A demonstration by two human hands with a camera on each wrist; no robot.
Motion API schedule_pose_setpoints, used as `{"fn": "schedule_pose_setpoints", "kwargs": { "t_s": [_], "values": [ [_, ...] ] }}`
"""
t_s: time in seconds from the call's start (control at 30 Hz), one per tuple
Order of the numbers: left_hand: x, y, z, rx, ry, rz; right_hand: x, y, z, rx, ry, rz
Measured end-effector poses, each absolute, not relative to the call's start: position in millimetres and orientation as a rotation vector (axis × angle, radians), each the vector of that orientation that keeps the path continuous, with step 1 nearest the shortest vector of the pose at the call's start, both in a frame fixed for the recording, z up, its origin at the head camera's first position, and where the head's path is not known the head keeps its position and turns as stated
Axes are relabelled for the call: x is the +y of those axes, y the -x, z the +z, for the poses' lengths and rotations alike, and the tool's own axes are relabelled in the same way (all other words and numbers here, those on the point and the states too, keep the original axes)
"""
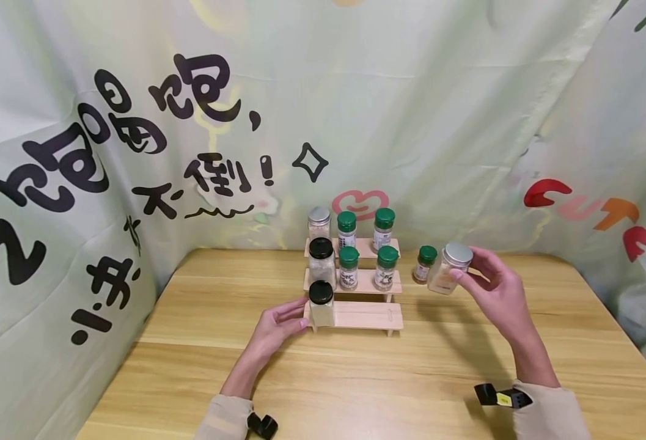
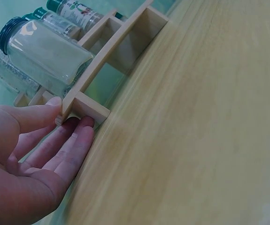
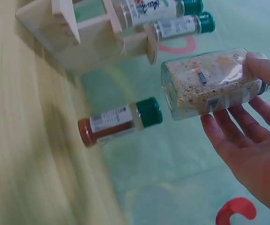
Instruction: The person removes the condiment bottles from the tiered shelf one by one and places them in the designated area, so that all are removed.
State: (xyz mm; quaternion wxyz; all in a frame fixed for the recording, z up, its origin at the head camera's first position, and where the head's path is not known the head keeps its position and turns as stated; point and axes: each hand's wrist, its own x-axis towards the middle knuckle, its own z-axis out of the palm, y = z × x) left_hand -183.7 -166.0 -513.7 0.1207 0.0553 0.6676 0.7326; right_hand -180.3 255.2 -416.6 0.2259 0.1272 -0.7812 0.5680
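Observation:
My right hand holds a square glass spice jar with a silver lid above the table, thumb on one side and fingers on the other. Coarse beige grains fill this jar in the right wrist view. My left hand pinches the left end of the lowest step of a three-step wooden spice rack, thumb on top and fingertips underneath in the left wrist view. Close by it, a black-lidded jar of pale powder stands on that step. Beside the held jar, a small green-capped bottle of reddish spice stands on the table.
On the middle step are a black-lidded jar and two green-capped bottles. The top step bears a silver-lidded jar and two more green-capped bottles. A printed cloth hangs behind the wooden table.

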Motion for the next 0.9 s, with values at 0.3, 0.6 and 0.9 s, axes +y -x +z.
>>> {"fn": "schedule_pose_setpoints", "kwargs": {
  "t_s": [0.3, 0.6, 0.9],
  "values": [
    [-166.3, 183.9, -512.6, 1.96, -0.165, 2.131, 270.8, 186.3, -430.3, -2.193, -0.287, 1.533],
    [-170.1, 186.1, -511.0, 1.991, -0.162, 2.109, 279.8, 198.7, -443.0, -2.214, -0.265, 1.53],
    [-166.5, 185.5, -514.3, 2.013, -0.158, 2.09, 294.4, 209.7, -450.9, -2.214, -0.274, 1.534]
  ]
}}
